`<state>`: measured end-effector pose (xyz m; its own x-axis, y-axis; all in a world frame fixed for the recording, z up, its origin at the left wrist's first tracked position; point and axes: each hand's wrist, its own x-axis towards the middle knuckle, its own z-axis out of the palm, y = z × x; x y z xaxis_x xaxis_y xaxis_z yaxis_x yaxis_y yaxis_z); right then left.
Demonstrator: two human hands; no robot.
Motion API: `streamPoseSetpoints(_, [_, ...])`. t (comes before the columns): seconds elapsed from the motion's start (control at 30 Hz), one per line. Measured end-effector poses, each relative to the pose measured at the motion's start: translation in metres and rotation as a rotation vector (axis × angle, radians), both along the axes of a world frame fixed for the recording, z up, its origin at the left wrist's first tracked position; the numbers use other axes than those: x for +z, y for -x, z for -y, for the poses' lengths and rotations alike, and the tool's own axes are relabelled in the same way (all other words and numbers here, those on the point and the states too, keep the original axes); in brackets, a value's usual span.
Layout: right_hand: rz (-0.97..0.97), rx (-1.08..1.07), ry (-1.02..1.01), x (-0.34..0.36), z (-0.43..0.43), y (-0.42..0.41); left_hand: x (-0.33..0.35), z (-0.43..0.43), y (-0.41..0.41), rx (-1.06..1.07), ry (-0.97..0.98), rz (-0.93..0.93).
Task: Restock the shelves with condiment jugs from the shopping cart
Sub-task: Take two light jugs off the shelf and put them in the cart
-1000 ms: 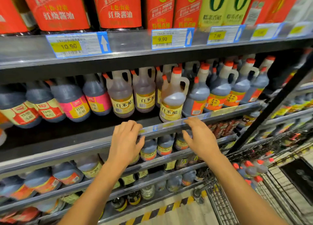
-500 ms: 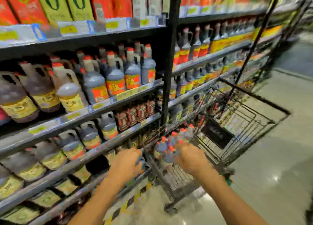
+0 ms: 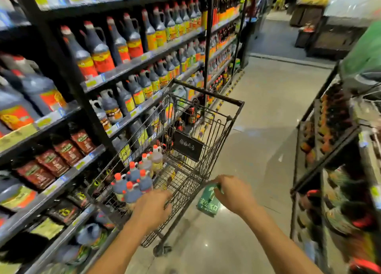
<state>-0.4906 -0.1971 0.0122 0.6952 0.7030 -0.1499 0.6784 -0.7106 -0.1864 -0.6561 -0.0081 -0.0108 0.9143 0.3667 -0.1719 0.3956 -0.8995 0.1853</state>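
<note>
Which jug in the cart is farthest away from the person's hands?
The pale yellowish jug at the far end of the cluster in the shopping cart; the dark jugs with orange caps stand nearer.

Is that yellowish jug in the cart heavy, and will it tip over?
Probably heavy for its size: the yellowish jug looks filled with liquid. It seems to have a handle, so likely easy to grip. Tall and narrow, it may tip if pushed.

Perhaps 7 orange-capped jugs (image 3: 134,176) stand upright — left side of wire cart (image 3: 208,92).
</note>
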Motion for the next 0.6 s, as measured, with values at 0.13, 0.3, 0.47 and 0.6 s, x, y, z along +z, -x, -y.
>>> streamPoseSetpoints(0.13, [-0.023, -0.046, -0.015, -0.004, -0.006, -0.04, -0.007, -0.004, -0.052, -0.058, 0.0, 0.048])
streamPoseSetpoints(0.3, [-0.019, -0.072, 0.042, -0.018, -0.044, -0.1, -0.021, -0.043, -0.115, -0.048, -0.008, 0.081])
streamPoseSetpoints(0.47, [-0.027, 0.014, 0.097, -0.022, -0.1, -0.151, -0.036, -0.099, -0.163, 0.041, 0.057, 0.087])
streamPoseSetpoints(0.6, [-0.061, 0.105, 0.171, -0.032, -0.15, -0.182, -0.045, -0.141, -0.184, 0.115, 0.127, 0.047])
